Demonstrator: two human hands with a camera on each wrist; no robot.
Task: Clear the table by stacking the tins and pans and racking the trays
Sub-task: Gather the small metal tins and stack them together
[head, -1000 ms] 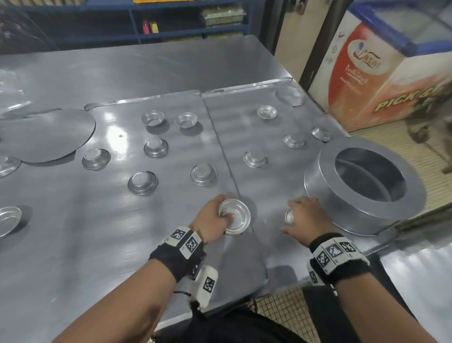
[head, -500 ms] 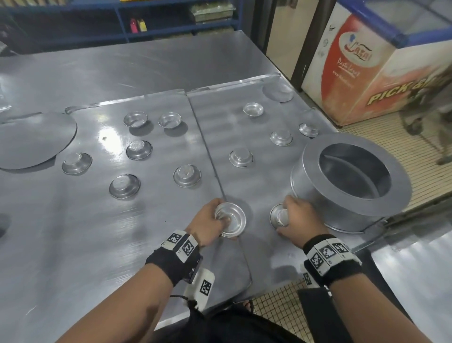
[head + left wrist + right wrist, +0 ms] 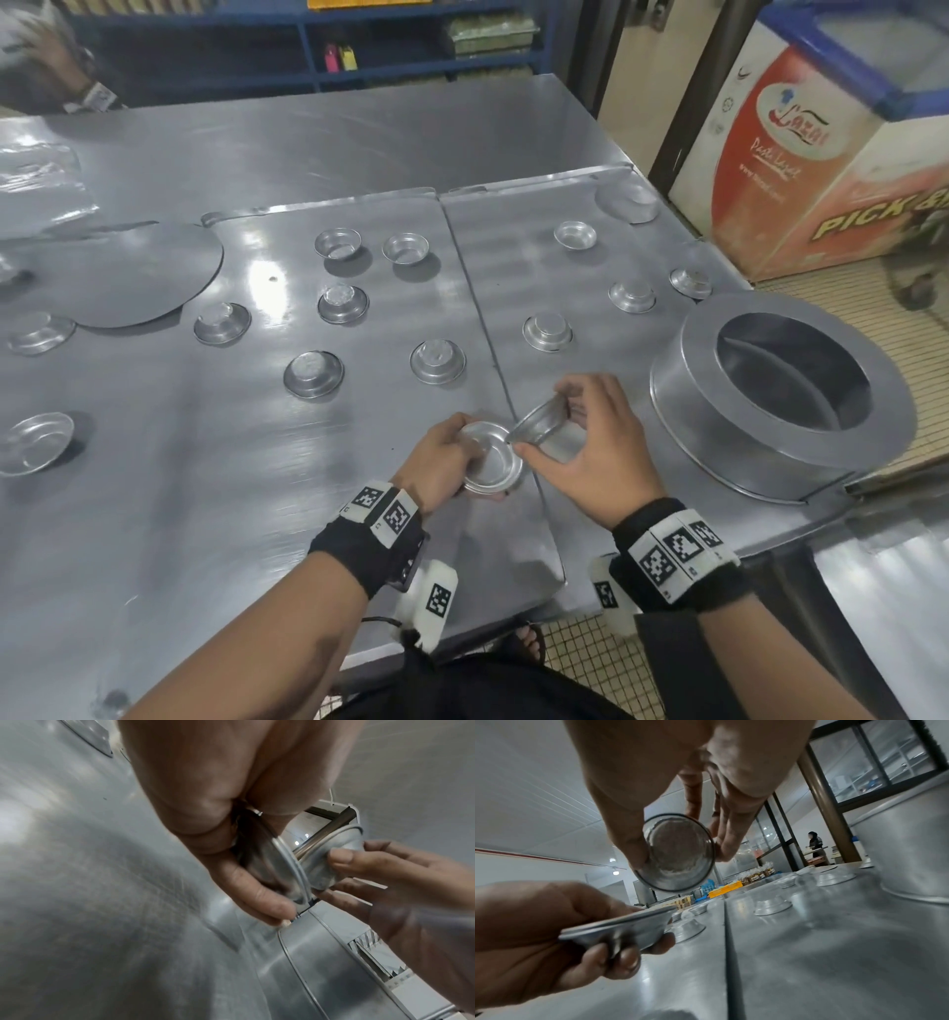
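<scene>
Barely begun: big pan at the table's right edge, trays unracked, about a dozen tins scattered singly. At the near edge, left hand curled around an upright tin. Right hand pinching a tilted tin by thumb and fingers, rim just touching the other, not yet nested.

The steel bench reflects the ceiling light. Behind it stand blue shelves. At the right is a chest freezer with a red and white front, on a tiled floor. The right wrist view shows a white panelled ceiling and glass partitions.
</scene>
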